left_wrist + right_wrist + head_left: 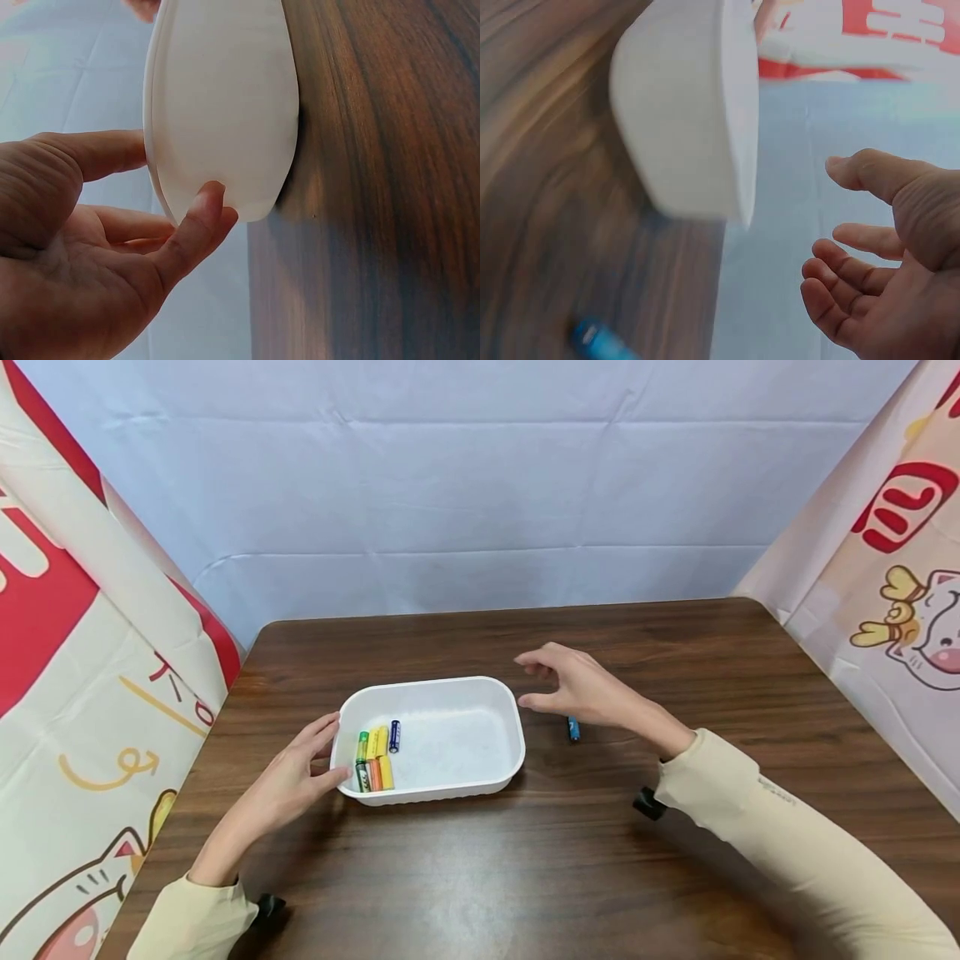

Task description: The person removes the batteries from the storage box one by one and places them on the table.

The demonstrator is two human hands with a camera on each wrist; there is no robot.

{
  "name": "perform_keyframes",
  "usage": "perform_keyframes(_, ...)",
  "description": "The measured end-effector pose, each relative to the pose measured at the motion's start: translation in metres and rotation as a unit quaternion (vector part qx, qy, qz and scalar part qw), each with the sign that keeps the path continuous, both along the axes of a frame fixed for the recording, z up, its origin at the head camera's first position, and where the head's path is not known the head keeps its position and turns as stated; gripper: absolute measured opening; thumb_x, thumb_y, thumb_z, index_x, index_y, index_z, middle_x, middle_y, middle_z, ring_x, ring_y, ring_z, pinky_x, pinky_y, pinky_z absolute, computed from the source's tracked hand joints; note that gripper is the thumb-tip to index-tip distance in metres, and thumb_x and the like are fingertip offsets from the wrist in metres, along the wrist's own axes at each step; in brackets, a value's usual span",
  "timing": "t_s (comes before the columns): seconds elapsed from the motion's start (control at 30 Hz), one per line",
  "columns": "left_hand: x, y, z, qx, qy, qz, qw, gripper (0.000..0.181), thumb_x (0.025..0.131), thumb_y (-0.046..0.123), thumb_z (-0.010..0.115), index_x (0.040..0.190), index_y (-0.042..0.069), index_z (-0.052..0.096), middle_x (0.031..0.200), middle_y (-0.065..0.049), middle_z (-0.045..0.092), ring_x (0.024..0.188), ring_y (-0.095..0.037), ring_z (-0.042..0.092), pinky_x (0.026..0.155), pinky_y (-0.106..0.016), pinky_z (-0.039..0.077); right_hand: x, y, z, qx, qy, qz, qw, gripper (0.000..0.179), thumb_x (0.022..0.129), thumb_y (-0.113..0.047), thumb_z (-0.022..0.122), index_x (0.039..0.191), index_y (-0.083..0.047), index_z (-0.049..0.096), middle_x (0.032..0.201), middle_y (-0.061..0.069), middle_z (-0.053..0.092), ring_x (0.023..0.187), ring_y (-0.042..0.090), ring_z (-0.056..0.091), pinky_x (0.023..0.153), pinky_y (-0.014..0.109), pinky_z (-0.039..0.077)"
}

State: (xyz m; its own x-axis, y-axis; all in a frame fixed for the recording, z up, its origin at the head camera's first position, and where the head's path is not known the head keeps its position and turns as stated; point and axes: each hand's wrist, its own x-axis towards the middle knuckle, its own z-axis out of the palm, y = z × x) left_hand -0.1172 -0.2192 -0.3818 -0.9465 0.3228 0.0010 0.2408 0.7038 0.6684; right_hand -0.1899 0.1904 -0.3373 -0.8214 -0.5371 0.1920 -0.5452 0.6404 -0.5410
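Observation:
A white plastic tray sits on the table, with several small batteries grouped at its left end in green, yellow, orange and dark colours. One dark blue battery stands slightly apart on their right. My left hand grips the tray's left end, thumb over the rim and fingers against the outer wall, as the left wrist view shows. Beyond the tray's right end, my right hand hovers with loosely bent fingers and holds nothing. A light blue battery lies on the table just below that hand, partly hidden by it.
The brown wood-grain table has rounded far corners. Behind it hangs a pale blue cloth. Printed cloths with cartoon figures flank the left and right sides. Black wrist straps show at the sleeves.

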Motion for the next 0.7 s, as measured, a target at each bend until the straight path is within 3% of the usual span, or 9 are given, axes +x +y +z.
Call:
perform_keyframes(0.27, 0.001, 0.000, 0.001, -0.004, 0.000, 0.001, 1.0000, 0.071, 0.095, 0.007, 0.074, 0.153, -0.012, 0.037, 0.160, -0.026, 0.032, 0.122, -0.041, 0.060, 0.093, -0.051, 0.057, -0.007, -0.064, 0.008, -0.017, 0.003, 0.050, 0.9986, 0.048, 0.091, -0.018, 0.080, 0.131, 0.002, 0.065, 0.105, 0.010, 0.064, 0.098, 0.029, 0.059, 0.082, 0.035, 0.050)
perform_keyframes(0.43, 0.000, 0.001, 0.001, -0.002, 0.002, -0.001, 1.0000, 0.071, 0.095, 0.007, 0.074, 0.153, -0.013, 0.037, 0.160, -0.026, 0.032, 0.123, -0.041, 0.060, 0.094, -0.051, 0.057, -0.013, -0.094, -0.002, -0.014, -0.016, 0.054, 0.9983, 0.046, 0.090, -0.017, 0.081, 0.129, 0.002, 0.067, 0.106, 0.010, 0.067, 0.099, 0.026, 0.063, 0.086, 0.032, 0.052)
perform_keyframes(0.7, 0.000, 0.000, 0.000, -0.001, 0.001, 0.001, 1.0000, 0.071, 0.095, 0.006, 0.074, 0.153, -0.013, 0.037, 0.160, -0.027, 0.032, 0.123, -0.043, 0.060, 0.094, -0.052, 0.056, -0.019, -0.127, -0.021, 0.021, -0.085, 0.058, 0.9944, 0.051, 0.092, -0.018, 0.080, 0.135, 0.004, 0.064, 0.113, 0.018, 0.069, 0.102, 0.028, 0.063, 0.081, 0.027, 0.050)
